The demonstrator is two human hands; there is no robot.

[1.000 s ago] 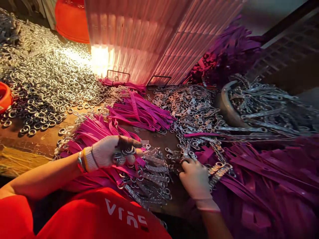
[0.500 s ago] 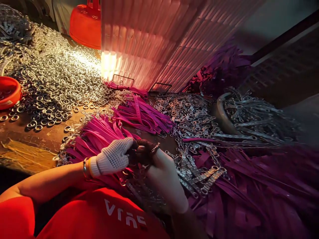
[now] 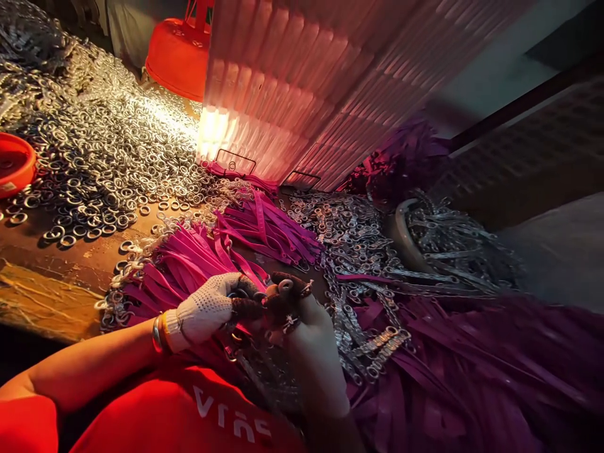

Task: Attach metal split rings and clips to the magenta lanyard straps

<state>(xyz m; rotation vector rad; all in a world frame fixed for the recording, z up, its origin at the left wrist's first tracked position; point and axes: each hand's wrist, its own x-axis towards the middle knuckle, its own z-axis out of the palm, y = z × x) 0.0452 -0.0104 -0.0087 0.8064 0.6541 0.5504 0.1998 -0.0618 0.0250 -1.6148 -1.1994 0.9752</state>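
My left hand [image 3: 207, 309], in a white dotted glove with dark fingertips, is closed close to my body, and a metal ring [image 3: 239, 294] shows in its fingers. Against it, my right hand [image 3: 302, 324] is curled, its palm pale and its fingers darkly covered. What the right fingers pinch is too dark to make out. A pink strap [image 3: 253, 272] reaches the place where the hands meet; whether it is gripped, I cannot tell. Just beyond lies a bundle of pink straps [image 3: 182, 261] with metal fittings at their left ends.
Loose metal rings [image 3: 117, 163] are heaped at the left, beside a red bowl [image 3: 16, 165]. A red lamp [image 3: 177, 60] hangs near a ribbed translucent panel [image 3: 283, 94]. Metal link pieces [image 3: 352, 226], a filled basin [image 3: 409, 236] and purple straps [image 3: 472, 358] lie to the right.
My hands have shifted slightly down and their fingers have turned, showing a ring in the left fingers. The camera view has tilted a little.
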